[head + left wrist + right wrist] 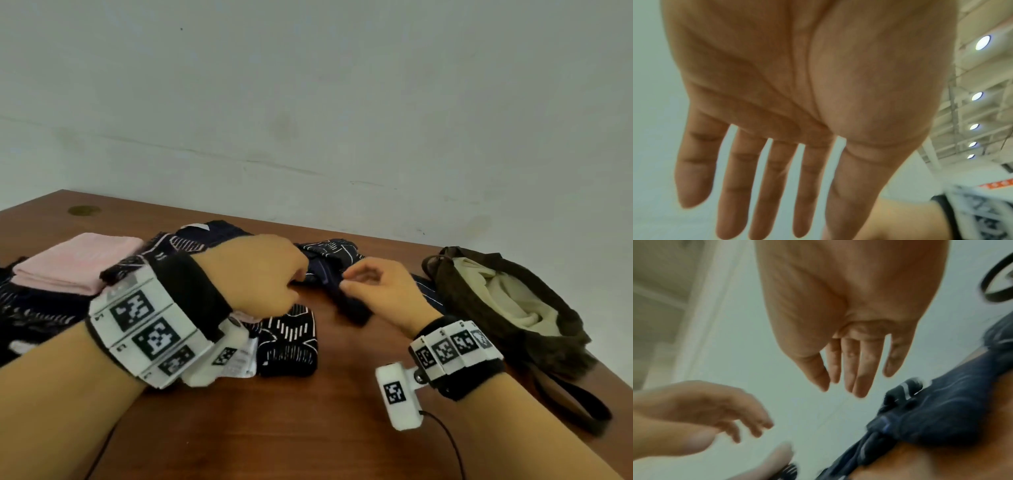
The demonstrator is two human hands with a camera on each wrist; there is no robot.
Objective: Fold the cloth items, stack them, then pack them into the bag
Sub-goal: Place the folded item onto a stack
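A crumpled navy striped cloth (pixel 329 260) lies on the brown table (pixel 308 428), between my two hands. My left hand (pixel 298 274) hovers at its left edge; in the left wrist view its fingers (pixel 766 186) are straight, spread and hold nothing. My right hand (pixel 349 279) is at the cloth's right edge. The right wrist view shows that hand (pixel 844 382) with its fingers extended above the navy cloth (pixel 941 410), clear of it, and the left hand (pixel 748 423) loosely curled and empty. The dark brown bag (pixel 548 356) lies open at the right with a cream cloth (pixel 507 294) inside.
A folded pink cloth (pixel 75 260) sits on dark patterned cloths (pixel 34 315) at the left. A folded black cloth with white lines (pixel 291 342) lies under my left wrist. The bag's strap (pixel 582 407) trails toward the table's right edge. A pale wall stands close behind.
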